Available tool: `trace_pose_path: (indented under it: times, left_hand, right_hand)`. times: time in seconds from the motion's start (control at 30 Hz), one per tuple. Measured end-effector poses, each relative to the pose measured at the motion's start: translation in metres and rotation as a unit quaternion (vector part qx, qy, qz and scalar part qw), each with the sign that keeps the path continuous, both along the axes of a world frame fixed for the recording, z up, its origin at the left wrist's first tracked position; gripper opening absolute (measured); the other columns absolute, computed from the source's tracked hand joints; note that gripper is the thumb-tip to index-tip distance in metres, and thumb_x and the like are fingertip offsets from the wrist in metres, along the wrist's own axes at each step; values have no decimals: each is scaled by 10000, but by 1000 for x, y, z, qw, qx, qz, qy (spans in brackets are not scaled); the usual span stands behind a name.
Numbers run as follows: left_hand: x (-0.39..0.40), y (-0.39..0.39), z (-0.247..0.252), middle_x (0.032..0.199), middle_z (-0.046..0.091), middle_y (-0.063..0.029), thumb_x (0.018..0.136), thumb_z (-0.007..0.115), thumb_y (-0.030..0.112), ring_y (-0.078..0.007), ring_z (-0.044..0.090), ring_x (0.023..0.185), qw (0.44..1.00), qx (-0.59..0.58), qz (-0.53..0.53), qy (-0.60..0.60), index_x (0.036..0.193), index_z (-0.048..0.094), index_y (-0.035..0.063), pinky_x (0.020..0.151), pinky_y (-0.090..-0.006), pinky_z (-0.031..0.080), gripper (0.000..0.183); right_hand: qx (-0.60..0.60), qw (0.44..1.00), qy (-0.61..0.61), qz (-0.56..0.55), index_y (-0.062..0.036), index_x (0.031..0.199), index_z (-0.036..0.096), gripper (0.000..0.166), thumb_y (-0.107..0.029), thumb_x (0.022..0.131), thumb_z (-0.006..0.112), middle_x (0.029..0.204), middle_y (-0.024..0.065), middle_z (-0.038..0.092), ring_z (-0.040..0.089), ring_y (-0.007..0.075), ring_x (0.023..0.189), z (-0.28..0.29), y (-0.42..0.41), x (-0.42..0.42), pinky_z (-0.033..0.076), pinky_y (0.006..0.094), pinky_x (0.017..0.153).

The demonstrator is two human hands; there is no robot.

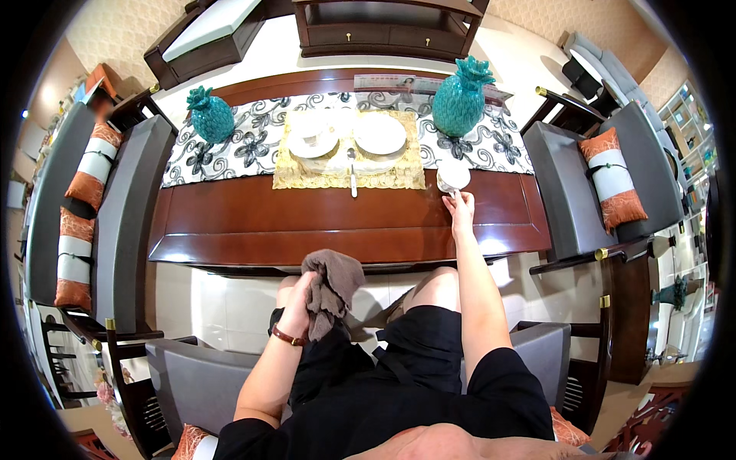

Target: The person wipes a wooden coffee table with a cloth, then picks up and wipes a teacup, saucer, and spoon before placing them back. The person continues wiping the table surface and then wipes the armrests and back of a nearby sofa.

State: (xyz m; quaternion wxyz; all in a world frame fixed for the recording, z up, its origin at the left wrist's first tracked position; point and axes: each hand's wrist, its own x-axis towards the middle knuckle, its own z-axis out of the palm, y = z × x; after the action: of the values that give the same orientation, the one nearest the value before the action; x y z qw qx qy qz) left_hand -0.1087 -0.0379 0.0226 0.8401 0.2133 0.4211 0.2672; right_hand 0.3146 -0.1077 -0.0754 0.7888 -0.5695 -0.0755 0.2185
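Observation:
My left hand point(296, 307) grips a brown towel point(339, 279), bunched up over my lap in front of the table edge. My right hand point(460, 210) reaches across the wooden coffee table point(259, 210) and pinches the handle of a white cup point(453, 172). The cup is at the front border of the patterned table runner point(253, 138); whether it touches the table is hard to tell. Left of the cup, a lace placemat point(282, 172) carries white dishes, including a round plate point(380, 137). A spoon with a pale handle point(353, 183) lies between the dishes, its end past the mat.
Two teal pineapple-shaped ornaments point(211, 115) point(460, 100) stand on the runner, beyond the dishes. A clear sign holder point(397, 84) is at the far edge. Grey cushioned seats point(129, 218) point(560, 178) flank the table. A dark cabinet point(385, 31) stands opposite.

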Motion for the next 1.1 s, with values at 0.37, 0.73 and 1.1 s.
trace_pose_path:
  times: [0.37, 0.73, 1.1]
  left_hand:
    - [30, 108, -84, 1305, 524, -127, 792, 610, 250, -314, 445, 1226, 477, 610, -51, 631, 1085, 603, 35, 958, -508, 376, 363]
    - [76, 99, -93, 1287, 547, -63, 717, 683, 288, -254, 458, 1195, 427, 694, -52, 578, 983, 641, 93, 953, -452, 357, 332]
    - [77, 97, -94, 1285, 544, -67, 733, 656, 261, -251, 449, 1213, 445, 701, -36, 555, 993, 630, 78, 965, -454, 353, 319]
  right_hand:
    - [-185, 915, -342, -109, -6, 893, 519, 186, -177, 952, 559, 809, 59, 506, 476, 145, 719, 18, 8, -64, 431, 285, 681]
    - [-185, 975, 58, 109, 60, 1104, 500, 251, -102, 917, 543, 937, 191, 622, 663, 254, 734, -16, 212, -4, 527, 295, 568]
    - [-44, 974, 213, 61, -34, 1155, 501, 228, -58, 929, 515, 994, 110, 593, 601, 212, 807, -5, 243, 19, 573, 333, 687]
